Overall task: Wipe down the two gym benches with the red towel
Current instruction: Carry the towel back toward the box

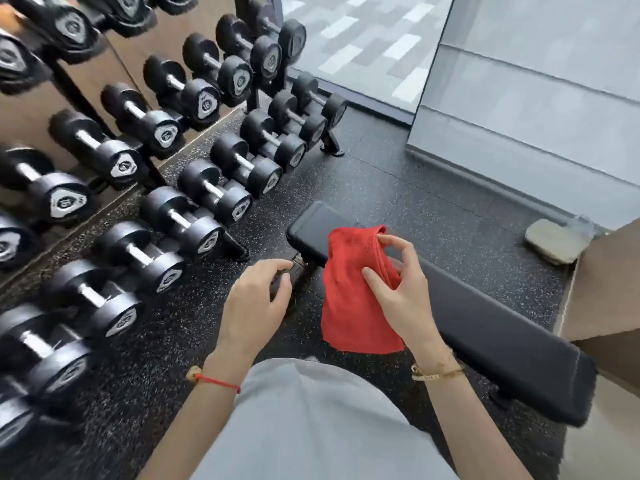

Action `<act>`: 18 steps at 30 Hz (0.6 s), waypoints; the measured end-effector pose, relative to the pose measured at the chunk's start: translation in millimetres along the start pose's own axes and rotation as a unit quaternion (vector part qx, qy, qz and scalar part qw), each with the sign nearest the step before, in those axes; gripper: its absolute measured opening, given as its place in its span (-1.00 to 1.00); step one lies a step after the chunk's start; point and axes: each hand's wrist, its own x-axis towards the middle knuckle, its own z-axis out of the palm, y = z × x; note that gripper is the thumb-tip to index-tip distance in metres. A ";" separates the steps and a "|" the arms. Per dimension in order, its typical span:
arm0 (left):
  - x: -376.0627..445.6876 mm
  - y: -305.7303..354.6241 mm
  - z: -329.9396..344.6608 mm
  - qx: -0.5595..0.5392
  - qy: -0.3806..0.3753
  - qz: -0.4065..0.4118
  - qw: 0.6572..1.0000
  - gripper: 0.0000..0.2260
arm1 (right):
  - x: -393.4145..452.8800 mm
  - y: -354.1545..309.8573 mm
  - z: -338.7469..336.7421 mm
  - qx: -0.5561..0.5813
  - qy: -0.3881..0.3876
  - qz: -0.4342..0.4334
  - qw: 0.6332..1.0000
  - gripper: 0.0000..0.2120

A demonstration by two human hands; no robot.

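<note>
Speckled black rubber floor (398, 174) is filling the room, with a dumbbell rack (166, 161) running along the far side of the left hand. Hanging from the right hand (398, 289) is the towel (356, 299): the thumb and fingers are pinching its upper folds, and the rest of the cloth is dangling free, in front of the bench and, as far as I can tell, not pressed onto it. Beneath and beyond that hand the bench (485, 323) is lying flat, its black pad stretching from past the towel out to the right side of the right hand. Its surface is looking dry and unmarked, so nothing is showing whether any of it has been wiped. The left hand (256, 303) is hovering just beside the towel, fingers loosely curled and holding nothing, above what looks like the bench's frame. Only one bench is appearing here; a second is not in sight. By my judgement the task is sitting near its start or between passes: the cloth is being gathered rather than rubbed, and wiping of this pad, plus the other bench, seems left to do.
</note>
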 end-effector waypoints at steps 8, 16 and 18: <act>-115.8 9.4 5.3 0.008 0.109 -0.165 0.980 -0.82 | -27.8 10.4 -6.5 0.005 -0.151 -0.027 0.988 -0.58; -227.2 23.4 2.3 0.028 0.202 -0.330 0.922 -0.83 | -66.4 11.3 26.8 0.031 -0.324 -0.052 0.944 -0.58; -246.8 25.0 -0.8 0.033 0.234 -0.358 0.903 -0.82 | -74.1 6.9 40.7 0.037 -0.371 -0.055 0.926 -0.58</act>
